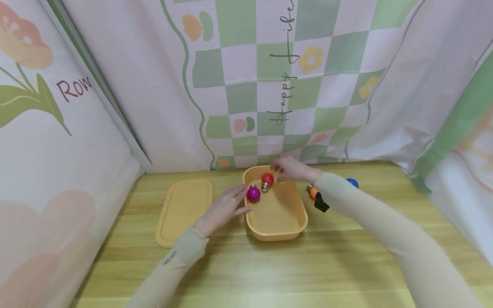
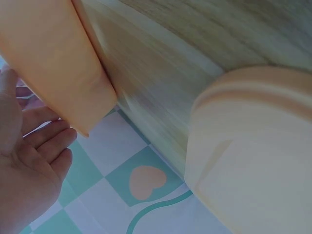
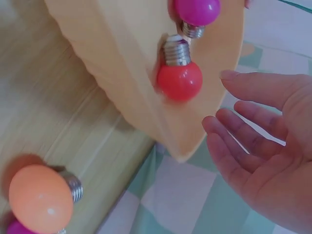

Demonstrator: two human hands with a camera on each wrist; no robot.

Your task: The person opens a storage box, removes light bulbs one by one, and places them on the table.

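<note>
One red bulb (image 1: 267, 179), one purple bulb (image 1: 253, 194) in box (image 1: 277, 220), between wide-spread left fingers (image 1: 236, 191) and loosely parted right fingers (image 3: 246, 134).

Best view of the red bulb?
Right wrist: the red bulb shows large and unobstructed, with its threaded metal base clear. Head shows it much smaller, inside the yellow-orange box near the purple bulb. Left wrist doesn't show it at all.

Two bulbs (image 1: 267, 179) inside box (image 1: 279, 211) | lid (image 1: 185, 211) — left of it | other bulbs (image 1: 313, 193) — right
</note>
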